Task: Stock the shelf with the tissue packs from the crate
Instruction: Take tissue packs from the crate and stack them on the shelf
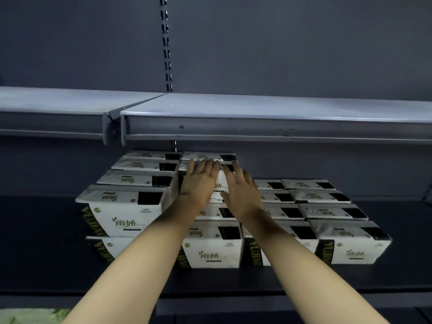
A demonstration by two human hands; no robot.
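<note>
Several white tissue packs with black and gold labels stand in rows on the dark shelf (pixel 233 279). The left rows are stacked two high (pixel 121 206); the right rows are one layer (pixel 348 244). My left hand (pixel 199 181) lies flat with straight fingers on top of an upper-layer tissue pack (pixel 219 183) in the second column, near the back. My right hand (pixel 240 190) lies beside it with spread fingers on the same pack's right part. Both forearms reach in from below. No crate is in view.
A grey metal shelf (pixel 257 118) hangs just above the stacked packs, leaving little headroom. A slotted upright (pixel 167 43) runs up the back wall. Bare dark shelf shows left of the packs and along the front. Something green shows at the bottom left corner (pixel 28 316).
</note>
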